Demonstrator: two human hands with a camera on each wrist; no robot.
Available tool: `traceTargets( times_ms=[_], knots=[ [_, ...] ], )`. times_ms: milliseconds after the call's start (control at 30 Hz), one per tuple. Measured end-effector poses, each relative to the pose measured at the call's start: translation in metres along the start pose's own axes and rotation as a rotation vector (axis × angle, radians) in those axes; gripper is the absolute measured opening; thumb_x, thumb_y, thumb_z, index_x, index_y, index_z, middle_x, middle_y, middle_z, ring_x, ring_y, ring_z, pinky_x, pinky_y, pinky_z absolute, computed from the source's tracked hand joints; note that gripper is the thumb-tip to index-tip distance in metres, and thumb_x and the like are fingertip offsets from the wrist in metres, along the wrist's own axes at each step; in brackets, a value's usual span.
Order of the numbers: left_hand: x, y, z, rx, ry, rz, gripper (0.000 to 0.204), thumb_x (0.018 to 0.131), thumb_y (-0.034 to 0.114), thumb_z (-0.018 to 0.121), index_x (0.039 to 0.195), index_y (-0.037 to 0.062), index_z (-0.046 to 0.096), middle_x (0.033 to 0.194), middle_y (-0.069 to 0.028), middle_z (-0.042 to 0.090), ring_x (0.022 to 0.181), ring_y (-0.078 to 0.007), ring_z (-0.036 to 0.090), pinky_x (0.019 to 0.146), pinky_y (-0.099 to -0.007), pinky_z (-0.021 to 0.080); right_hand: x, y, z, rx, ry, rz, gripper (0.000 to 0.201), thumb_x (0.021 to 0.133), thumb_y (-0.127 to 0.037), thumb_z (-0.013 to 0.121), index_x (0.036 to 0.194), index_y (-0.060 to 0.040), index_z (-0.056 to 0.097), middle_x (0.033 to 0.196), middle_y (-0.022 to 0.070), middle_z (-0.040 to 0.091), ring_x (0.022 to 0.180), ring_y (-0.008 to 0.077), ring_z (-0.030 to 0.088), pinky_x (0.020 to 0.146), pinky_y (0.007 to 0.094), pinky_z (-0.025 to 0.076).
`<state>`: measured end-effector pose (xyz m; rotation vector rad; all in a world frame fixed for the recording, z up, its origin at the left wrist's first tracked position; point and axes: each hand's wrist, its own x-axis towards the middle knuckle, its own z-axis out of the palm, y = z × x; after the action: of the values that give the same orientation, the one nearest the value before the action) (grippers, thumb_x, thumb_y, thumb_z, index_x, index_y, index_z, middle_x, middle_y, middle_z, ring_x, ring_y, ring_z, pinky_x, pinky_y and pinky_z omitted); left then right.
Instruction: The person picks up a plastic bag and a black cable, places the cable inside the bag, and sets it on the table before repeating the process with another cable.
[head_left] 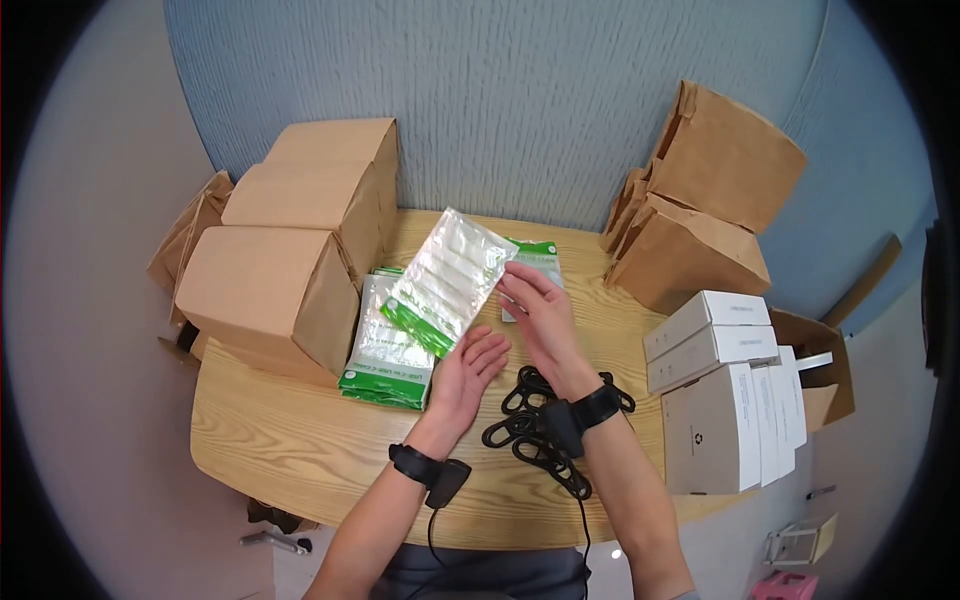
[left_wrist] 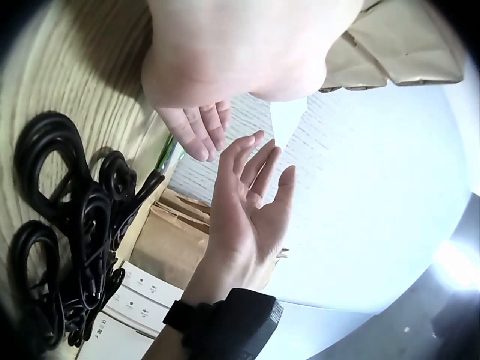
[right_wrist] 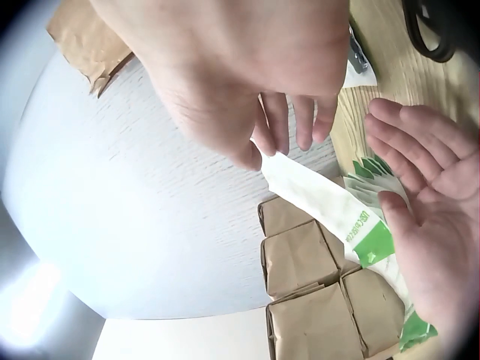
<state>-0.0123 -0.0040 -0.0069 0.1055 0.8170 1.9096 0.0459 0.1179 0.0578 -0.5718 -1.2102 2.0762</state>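
Note:
A clear plastic bag with a green band hangs tilted over the table, one upper corner pinched between the thumb and fingers of my right hand. In the right wrist view the same bag stretches down from those fingertips. My left hand lies palm up with its fingers extended, close by the bag's green end. Beneath it is a stack of similar bags, green bands toward me. Behind my right hand sits another green-and-clear bag. Coiled black cables lie below my right wrist.
Large brown paper bags fill the left of the wooden table. More paper bags stand at the back right. White boxes are stacked at the right edge, with an open cardboard box beyond. A blue-grey panel closes off the back.

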Motion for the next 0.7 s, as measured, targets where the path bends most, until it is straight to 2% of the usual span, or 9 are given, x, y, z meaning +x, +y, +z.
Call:
traceTargets(
  times_ms=[133,200,267,367,400,433,533,633,700],
  knots=[
    [-0.001,-0.003,-0.002,0.113,-0.067,0.019,0.038,0.102,0.029,0.036,0.125,0.0009,0.047,0.116,-0.0136,0.060,0.110,-0.0244,0.058,0.091,-0.0348,0.049,0.002,0.006,-0.003,-0.103,0.074,-0.078,0.034,0.087,-0.006,0.063,0.119,0.0004,0.056,0.107,0.0075,0.064,0.091,0.0112,0.058,0.082,0.0263,0.046],
    [-0.002,0.000,-0.001,0.097,-0.068,0.015,0.038,0.102,0.029,0.038,0.124,0.0006,0.049,0.117,-0.0130,0.060,0.110,-0.0234,0.058,0.093,-0.0350,0.048,0.004,0.010,-0.008,0.045,0.144,-0.086,0.039,0.089,-0.006,0.059,0.127,-0.0016,0.050,0.101,0.0083,0.064,0.094,0.0123,0.060,0.084,0.0249,0.047],
    [-0.008,0.005,0.005,0.075,-0.067,0.007,0.039,0.101,0.030,0.039,0.124,0.0002,0.050,0.117,-0.0124,0.060,0.111,-0.0225,0.058,0.094,-0.0351,0.048,-0.007,-0.002,-0.017,0.110,0.149,-0.041,0.038,0.088,-0.004,0.059,0.125,0.0003,0.050,0.102,0.0072,0.063,0.090,0.0126,0.059,0.082,0.0259,0.048],
    [-0.014,0.015,0.015,-0.165,-0.088,-0.036,0.063,0.098,0.055,0.033,0.132,0.0031,0.046,0.125,-0.0101,0.059,0.115,-0.0244,0.055,0.097,-0.0388,0.046,-0.033,-0.027,-0.036,0.128,0.145,-0.012,0.034,0.089,-0.003,0.058,0.122,0.0029,0.052,0.103,0.0063,0.063,0.089,0.0131,0.059,0.081,0.0270,0.049],
    [-0.007,0.013,0.009,-0.114,-0.089,-0.075,0.078,0.095,0.065,0.023,0.130,-0.0004,0.045,0.122,-0.0147,0.059,0.111,-0.0228,0.057,0.098,-0.0354,0.044,-0.044,-0.031,-0.044,0.085,0.169,-0.038,0.032,0.089,-0.003,0.058,0.121,0.0029,0.054,0.103,0.0066,0.063,0.091,0.0131,0.060,0.080,0.0266,0.050],
    [0.001,0.008,-0.002,-0.142,-0.189,-0.077,0.079,0.095,0.064,0.024,0.134,-0.0010,0.043,0.127,-0.0164,0.056,0.116,-0.0266,0.055,0.099,-0.0393,0.044,-0.053,-0.034,-0.052,0.040,0.190,-0.061,0.030,0.090,-0.003,0.058,0.119,0.0028,0.055,0.103,0.0068,0.063,0.093,0.0131,0.060,0.080,0.0262,0.050],
    [-0.009,0.016,0.014,-0.049,-0.223,-0.092,0.081,0.095,0.065,0.021,0.133,-0.0026,0.043,0.125,-0.0189,0.057,0.114,-0.0265,0.057,0.099,-0.0384,0.045,-0.079,-0.031,-0.069,-0.016,0.313,-0.119,0.027,0.090,-0.002,0.058,0.116,0.0029,0.057,0.104,0.0077,0.063,0.095,0.0127,0.061,0.079,0.0242,0.051],
    [-0.013,0.012,0.020,0.068,-0.314,-0.096,0.070,0.097,0.057,0.031,0.133,-0.0025,0.043,0.122,-0.0169,0.060,0.109,-0.0222,0.059,0.094,-0.0341,0.048,-0.090,-0.016,-0.085,-0.008,0.379,-0.175,0.026,0.090,-0.001,0.058,0.116,0.0030,0.056,0.103,0.0086,0.063,0.094,0.0124,0.061,0.079,0.0237,0.052],
    [-0.015,0.011,0.024,0.376,-0.270,-0.065,0.047,0.100,0.035,0.044,0.129,-0.0016,0.049,0.115,-0.0096,0.063,0.100,-0.0144,0.062,0.088,-0.0265,0.049,-0.091,-0.013,-0.083,0.037,0.393,-0.188,0.028,0.089,-0.001,0.059,0.117,0.0028,0.056,0.102,0.0085,0.063,0.092,0.0126,0.061,0.079,0.0236,0.052]
  ],
)
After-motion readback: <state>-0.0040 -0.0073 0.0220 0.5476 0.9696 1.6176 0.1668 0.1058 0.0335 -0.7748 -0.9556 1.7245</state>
